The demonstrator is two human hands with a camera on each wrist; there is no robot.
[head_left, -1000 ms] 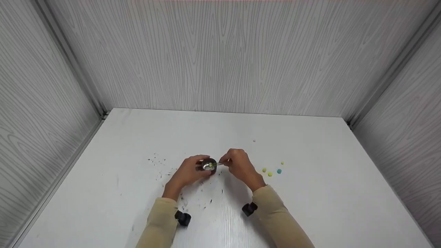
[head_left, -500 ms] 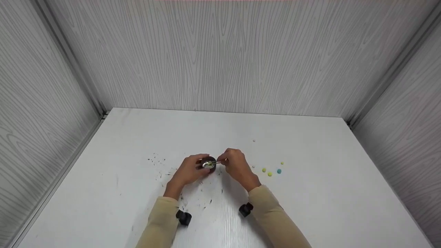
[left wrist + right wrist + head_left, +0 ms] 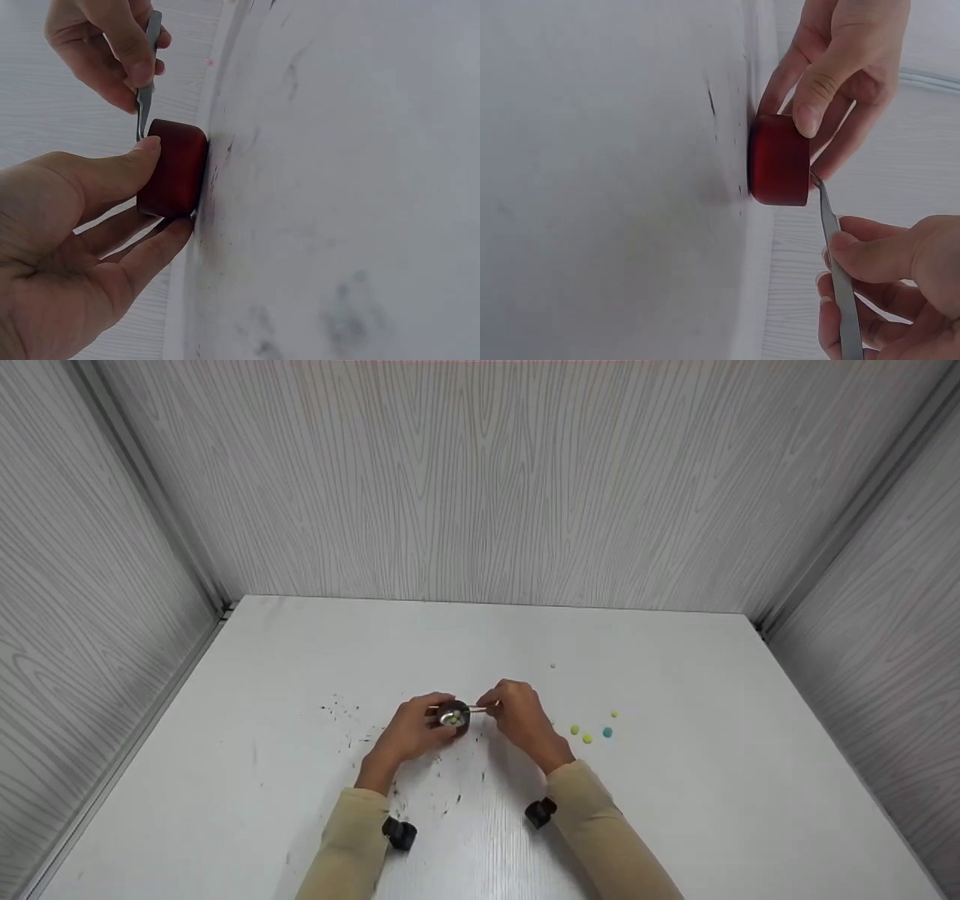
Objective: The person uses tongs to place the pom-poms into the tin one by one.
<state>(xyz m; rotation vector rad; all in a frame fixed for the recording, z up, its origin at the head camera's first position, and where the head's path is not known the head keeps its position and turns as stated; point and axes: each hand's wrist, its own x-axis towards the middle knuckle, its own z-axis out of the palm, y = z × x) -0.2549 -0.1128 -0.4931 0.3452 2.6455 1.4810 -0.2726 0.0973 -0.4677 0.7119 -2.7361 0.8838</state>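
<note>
A small round metal cup [image 3: 176, 169], dark red outside and silvery inside, stands on the white table. In the head view its opening [image 3: 454, 718] shows small yellow-green bits. My left hand [image 3: 409, 727] grips the cup from the left, thumb on the near side and fingers round the far side. With thumb and fingers my right hand [image 3: 520, 720] pinches grey metal tweezers [image 3: 841, 285]. Their bent tip reaches the cup's rim in both wrist views; the tip's end is hidden there.
Right of my right hand lie several small balls: yellow ones [image 3: 587, 739] and a blue one [image 3: 607, 732]. A tiny pale ball [image 3: 553, 666] sits farther back. Dark flecks [image 3: 459, 799] are scattered around the left hand. Grey wood-grain walls [image 3: 480, 487] enclose the table.
The right hand with the tweezers shifts slightly left, then back right and a little away from me. The left hand and the cup stay nearly in place.
</note>
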